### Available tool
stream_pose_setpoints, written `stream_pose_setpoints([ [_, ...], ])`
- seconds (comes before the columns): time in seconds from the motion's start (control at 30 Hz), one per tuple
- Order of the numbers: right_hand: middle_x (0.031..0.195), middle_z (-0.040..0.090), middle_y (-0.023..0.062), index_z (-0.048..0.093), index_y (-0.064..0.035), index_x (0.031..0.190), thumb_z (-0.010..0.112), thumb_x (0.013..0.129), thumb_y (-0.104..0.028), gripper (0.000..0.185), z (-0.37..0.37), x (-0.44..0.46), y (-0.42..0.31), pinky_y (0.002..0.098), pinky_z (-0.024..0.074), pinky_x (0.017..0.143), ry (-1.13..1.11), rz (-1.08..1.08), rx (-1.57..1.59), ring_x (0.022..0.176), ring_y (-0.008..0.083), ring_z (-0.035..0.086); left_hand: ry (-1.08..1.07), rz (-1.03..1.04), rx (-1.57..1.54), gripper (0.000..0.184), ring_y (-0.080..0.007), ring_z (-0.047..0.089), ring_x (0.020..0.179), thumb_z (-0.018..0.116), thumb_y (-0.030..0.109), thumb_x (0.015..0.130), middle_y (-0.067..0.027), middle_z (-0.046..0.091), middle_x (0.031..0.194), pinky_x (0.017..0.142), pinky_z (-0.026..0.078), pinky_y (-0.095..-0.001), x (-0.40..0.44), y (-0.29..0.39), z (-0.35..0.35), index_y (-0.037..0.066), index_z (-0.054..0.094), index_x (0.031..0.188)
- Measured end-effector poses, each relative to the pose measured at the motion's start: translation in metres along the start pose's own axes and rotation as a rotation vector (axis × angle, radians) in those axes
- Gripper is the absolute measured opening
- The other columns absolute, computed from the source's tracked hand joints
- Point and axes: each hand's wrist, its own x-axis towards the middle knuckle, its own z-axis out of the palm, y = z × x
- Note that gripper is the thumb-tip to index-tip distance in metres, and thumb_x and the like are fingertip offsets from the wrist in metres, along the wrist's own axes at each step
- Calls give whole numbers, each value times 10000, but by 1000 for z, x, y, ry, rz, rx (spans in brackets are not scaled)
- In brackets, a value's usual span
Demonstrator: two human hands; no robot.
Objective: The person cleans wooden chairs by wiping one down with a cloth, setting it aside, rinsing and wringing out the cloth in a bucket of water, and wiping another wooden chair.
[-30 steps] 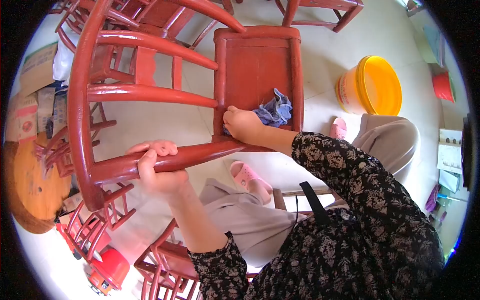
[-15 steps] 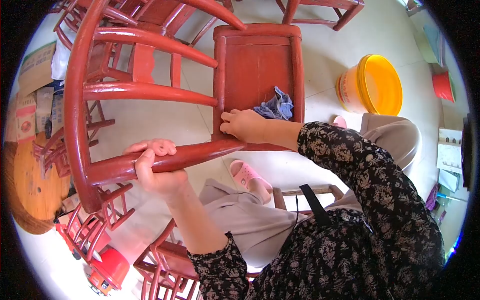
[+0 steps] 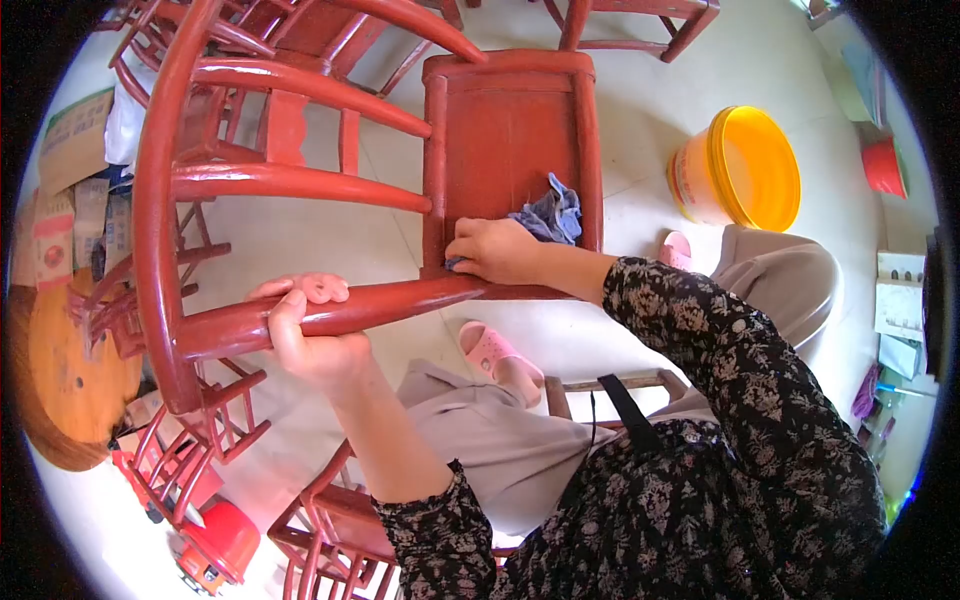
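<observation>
Red chair [image 3: 300,182]: the left hand [image 3: 320,345] wraps its back post [image 3: 410,301], likely for steadiness; the right hand [image 3: 493,250], fingers curled, presses blue cloth [image 3: 555,212] at the seat's [image 3: 512,130] near-left corner.

The person wears a loose black cloth top [image 3: 630,530] scattered with a pale greyish-beige floral print, its right sleeve [image 3: 730,345] full and its left sleeve [image 3: 440,535] edged with a gathered cuff, both stopping along the forearm above a bare left hand [image 3: 322,350] and a bare right hand [image 3: 497,250]. Below are baggy, plain greyish-beige trousers [image 3: 465,430] with soft folds, and a pair of pink slippers [image 3: 488,348], dotted with small holes on the upper. A flat black strap [image 3: 628,412] and a thin dark cord [image 3: 592,415] show at the waist.
</observation>
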Motion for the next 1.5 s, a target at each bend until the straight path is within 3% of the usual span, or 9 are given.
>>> stream_pose_setpoints([
  [0.2, 847, 524, 97, 603, -77, 870, 575, 786, -222, 170, 3, 17, -3, 388, 480, 656, -112, -3, -226, 805, 273, 569, 43, -12, -5, 181, -197, 443, 520, 475, 111, 629, -75, 412, 558, 540, 410, -314, -2, 2, 2, 25, 424, 779],
  [0.3, 857, 528, 121, 599, -55, 864, 578, 784, -207, 172, -2, 41, 16, 401, 474, 676, -1, 316, -246, 808, 292, 567, 31, -4, -4, 184, -196, 443, 512, 472, 113, 632, -79, 416, 554, 533, 410, -315, -2, 3, 3, 20, 421, 782],
  [0.37, 863, 551, 166, 589, -49, 830, 547, 789, -212, 174, -2, 59, 41, 420, 479, 692, 449, 345, -33, 820, 340, 563, 24, -1, 7, 184, -196, 443, 508, 470, 113, 634, -80, 419, 553, 528, 410, -315, -2, 3, 3, 17, 421, 783],
  [0.47, 885, 555, 173, 592, -45, 824, 550, 782, -200, 166, -20, 78, 27, 446, 466, 714, 563, 399, 83, 824, 362, 553, 30, 10, 3, 183, -196, 443, 501, 468, 110, 635, -83, 424, 552, 521, 409, -315, -3, 2, 3, 15, 421, 784],
  [1.0, 819, 515, 98, 555, -88, 807, 562, 773, -145, 67, -14, 44, 19, 412, 474, 588, 154, -31, -291, 721, 290, 565, 38, 18, -18, 128, -182, 431, 472, 454, 72, 631, -91, 433, 550, 476, 405, -303, -2, 3, 4, 15, 409, 736],
  [1.23, 836, 533, 89, 589, -94, 823, 585, 754, -144, 85, -15, 50, 34, 404, 478, 622, 138, 99, -175, 747, 304, 571, 46, 2, -47, 126, -182, 432, 475, 452, 71, 631, -86, 428, 551, 479, 403, -302, -3, 3, 6, 15, 412, 736],
  [1.33, 886, 538, 104, 613, -86, 871, 602, 760, -156, 133, -27, 73, 44, 403, 469, 682, 485, 405, -98, 787, 323, 561, 51, 4, -49, 122, -182, 432, 476, 450, 67, 633, -84, 425, 551, 482, 403, -303, -3, 3, 7, 18, 413, 738],
  [1.43, 936, 525, 131, 614, -88, 919, 615, 750, -187, 195, -31, 89, 41, 421, 444, 736, 552, 240, -226, 867, 331, 530, 43, 13, -31, 120, -181, 432, 477, 453, 64, 635, -82, 425, 552, 480, 402, -301, -3, 5, 6, 20, 413, 739],
  [1.5, 1047, 476, 138, 530, -68, 1103, 621, 744, -243, 410, -23, 82, 27, 418, 388, 826, 338, 321, -371, 979, 324, 461, 54, 8, -32, 119, -181, 433, 477, 457, 62, 637, -81, 425, 552, 473, 402, -297, -4, 5, 7, 22, 413, 739],
])
